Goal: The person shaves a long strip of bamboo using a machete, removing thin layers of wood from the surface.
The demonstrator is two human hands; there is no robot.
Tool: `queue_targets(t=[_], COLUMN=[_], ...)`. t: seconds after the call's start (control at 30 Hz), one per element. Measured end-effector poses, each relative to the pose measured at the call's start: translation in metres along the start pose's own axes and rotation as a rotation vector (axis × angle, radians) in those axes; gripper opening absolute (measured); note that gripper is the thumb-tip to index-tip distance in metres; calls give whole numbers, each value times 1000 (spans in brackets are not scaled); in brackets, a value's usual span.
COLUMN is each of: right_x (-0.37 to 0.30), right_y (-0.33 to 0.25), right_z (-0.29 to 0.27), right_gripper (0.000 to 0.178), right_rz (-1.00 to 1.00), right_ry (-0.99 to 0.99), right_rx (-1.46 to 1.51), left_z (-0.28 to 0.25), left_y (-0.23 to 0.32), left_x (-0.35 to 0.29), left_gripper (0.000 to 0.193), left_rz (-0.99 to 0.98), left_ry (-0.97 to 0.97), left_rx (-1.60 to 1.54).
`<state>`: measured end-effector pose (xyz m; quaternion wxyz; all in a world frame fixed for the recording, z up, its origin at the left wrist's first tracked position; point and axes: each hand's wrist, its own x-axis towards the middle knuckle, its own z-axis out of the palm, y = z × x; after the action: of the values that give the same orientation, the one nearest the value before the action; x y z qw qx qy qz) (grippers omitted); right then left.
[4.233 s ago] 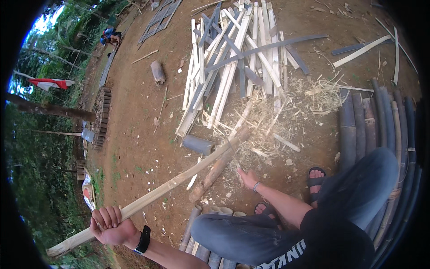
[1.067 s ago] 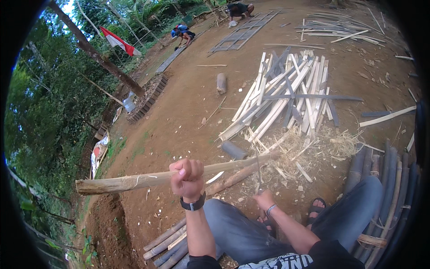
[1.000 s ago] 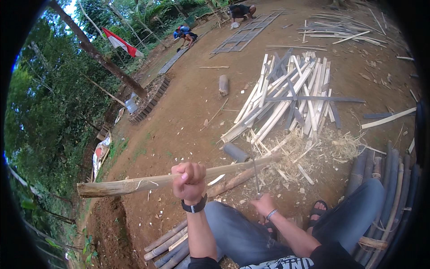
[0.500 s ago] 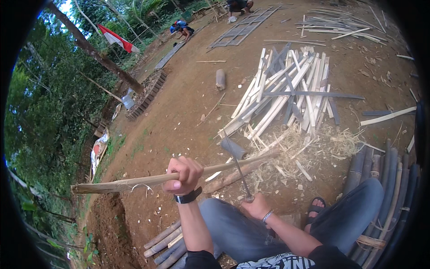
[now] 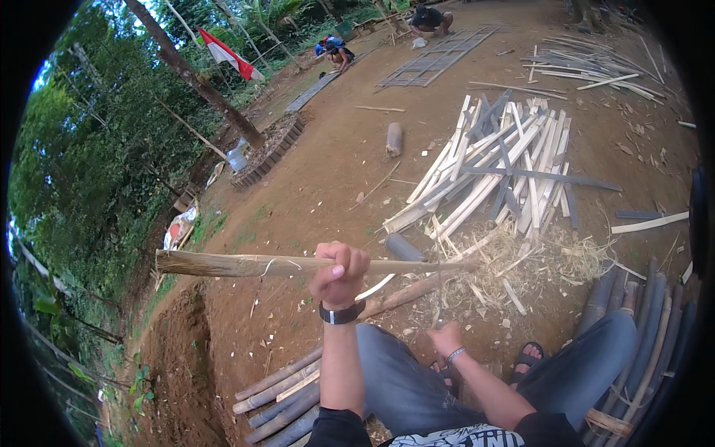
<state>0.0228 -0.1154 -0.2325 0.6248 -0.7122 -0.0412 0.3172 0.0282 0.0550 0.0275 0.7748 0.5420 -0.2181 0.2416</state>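
My left hand [image 5: 340, 276] is closed round a long split bamboo strip [image 5: 223, 265], held almost level across my front. Its thick rough end points left, a curled sliver hangs from it, and its right end reaches the shavings. My right hand [image 5: 445, 340], low between my knees, grips a long-bladed knife [image 5: 439, 299]. The blade is blurred, points upward and meets or crosses the strip's right part; whether it touches cannot be made out. Beneath the strip lies a brown pole [image 5: 408, 293], with a short grey bamboo piece [image 5: 404, 247] just beyond. Pale shavings [image 5: 499, 270] surround the strip's far end.
Ahead lies a heap of bamboo slats [image 5: 514, 160]. Dark bamboo poles are stacked at my right [image 5: 639, 328], more at my left [image 5: 287, 402]. A bamboo lattice [image 5: 439, 56] and crouching people [image 5: 430, 21] are farther off. Left, the ground drops at an earth edge [image 5: 201, 350].
The strip has swung from a slant to nearly level, its left end rising. The knife blade has moved lower and stands more upright. My view has shifted slightly left and up.
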Motion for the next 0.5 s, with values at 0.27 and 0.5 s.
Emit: queue_targets(t=[0.27,0.5], right_x=[6,31], right_y=[4,-1], right_z=[26,-57], right_gripper=[23,35], right_rz=[-276,23], right_ry=[104,168], right_rx=[-40,-25], left_z=[5,-6], left_y=[0,20], left_x=[5,4], left_gripper=[36,35], left_rz=[59,133], left_ry=[187,315], left_rx=[107,13])
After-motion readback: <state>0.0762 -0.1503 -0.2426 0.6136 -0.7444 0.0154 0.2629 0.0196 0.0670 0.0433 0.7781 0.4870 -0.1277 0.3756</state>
